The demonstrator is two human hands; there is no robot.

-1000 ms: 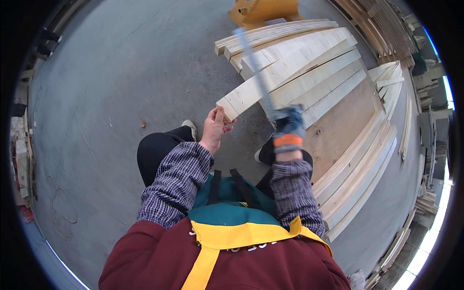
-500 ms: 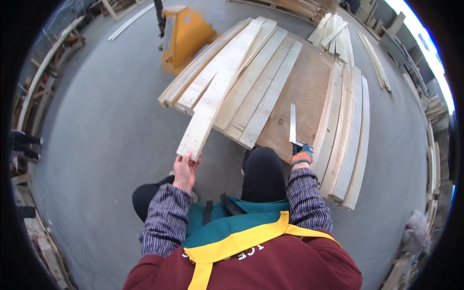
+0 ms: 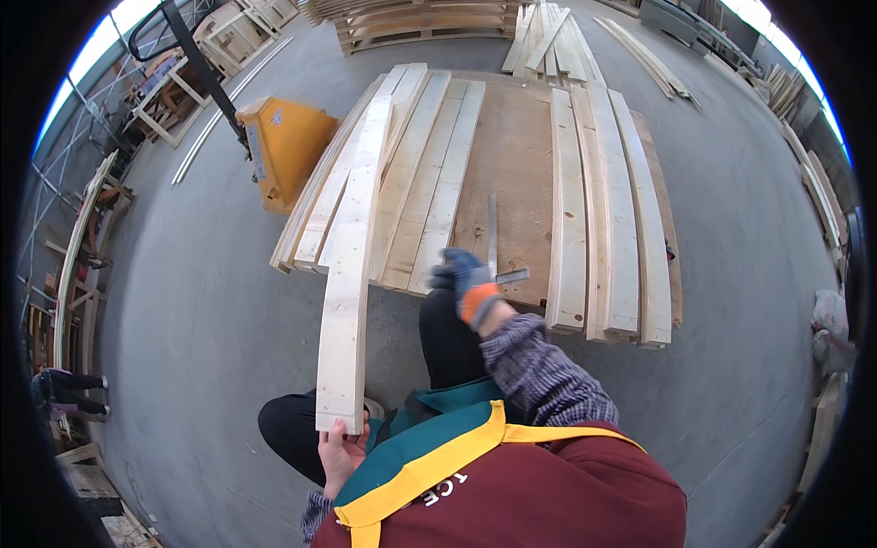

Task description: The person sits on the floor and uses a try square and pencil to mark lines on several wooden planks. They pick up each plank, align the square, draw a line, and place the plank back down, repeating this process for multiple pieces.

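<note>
With thumb on top and fingers beneath, my left hand (image 3: 340, 452) grips the near end of a long pale wooden board (image 3: 347, 301). The board's far part rests on the stacked planks at left; its near end juts out toward me. My right hand (image 3: 463, 279), in a grey and orange work glove, is above the near edge of the stack, to the right of the board, and holds nothing that I can see. Its fingers are blurred by motion. A metal try square (image 3: 494, 247) lies on the brown plywood sheet (image 3: 512, 164) just beyond that hand.
Several planks (image 3: 429, 183) lie left of the bare plywood, and more planks (image 3: 607, 210) at right. Beyond the left stack stands a yellow pallet jack (image 3: 288, 151). Other boards (image 3: 553, 46) and a wooden pallet (image 3: 425, 23) are at the back. A person's legs (image 3: 73, 388) show far left.
My left hand has drawn the board toward me. My right hand has let go of the try square, leaving it on the plywood, and moved left toward the board. The view has shifted.
</note>
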